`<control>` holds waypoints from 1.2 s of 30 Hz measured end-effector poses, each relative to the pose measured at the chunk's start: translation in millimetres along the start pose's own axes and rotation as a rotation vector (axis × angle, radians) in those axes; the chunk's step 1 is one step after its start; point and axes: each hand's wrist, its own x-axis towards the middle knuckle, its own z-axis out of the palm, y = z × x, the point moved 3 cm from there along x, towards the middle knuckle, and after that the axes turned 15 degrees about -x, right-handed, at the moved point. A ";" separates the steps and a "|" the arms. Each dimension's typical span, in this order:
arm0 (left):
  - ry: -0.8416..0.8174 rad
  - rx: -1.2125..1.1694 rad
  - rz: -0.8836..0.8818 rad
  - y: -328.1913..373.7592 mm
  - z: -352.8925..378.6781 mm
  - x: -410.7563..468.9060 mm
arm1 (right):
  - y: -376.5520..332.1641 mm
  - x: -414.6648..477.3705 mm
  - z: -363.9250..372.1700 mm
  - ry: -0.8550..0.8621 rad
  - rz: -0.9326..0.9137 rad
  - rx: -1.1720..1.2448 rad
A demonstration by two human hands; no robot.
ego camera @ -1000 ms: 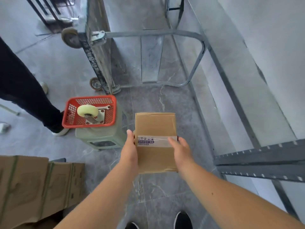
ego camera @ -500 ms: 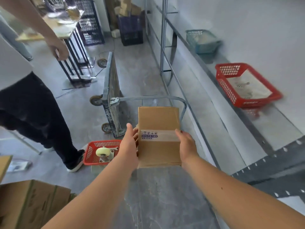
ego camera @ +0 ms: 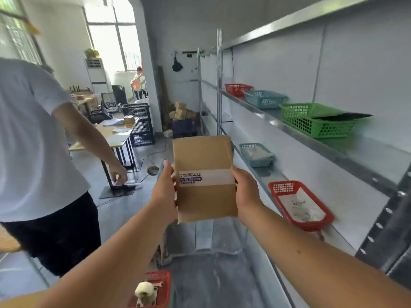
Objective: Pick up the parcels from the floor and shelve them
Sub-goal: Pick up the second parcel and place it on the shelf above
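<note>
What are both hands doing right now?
Left hand: closed on the cardboard parcel, gripping its left edge.
Right hand: closed on the same parcel's right edge.

The flat brown cardboard parcel (ego camera: 204,177) is rectangular, longer than it is wide, with its long axis pointing away from the camera. Its broad face is turned toward the camera and tilted slightly back. A band of clear tape crosses the face at about mid-length; a printed label with small handling symbols and dark blue text sits on the left part of that band. The print reads inverted from this viewpoint. The cardboard surface is smooth, with no visible dents or tears. The parcel is held in the air above the floor, beside the grey metal shelving unit (ego camera: 347,156), gripped at both long edges at tape level.
</note>
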 end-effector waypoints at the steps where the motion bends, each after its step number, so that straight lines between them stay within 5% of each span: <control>1: -0.017 -0.008 0.016 16.1 9.9 -5.8 | -18.0 0.3 -0.3 -0.002 -0.025 0.015; 21: -0.316 0.015 0.461 248.5 111.9 -147.6 | -271.2 -58.2 -25.0 -0.021 -0.405 0.135; 36: -0.357 -0.080 0.484 283.3 104.0 -172.1 | -321.4 -62.9 -15.5 0.044 -0.421 0.095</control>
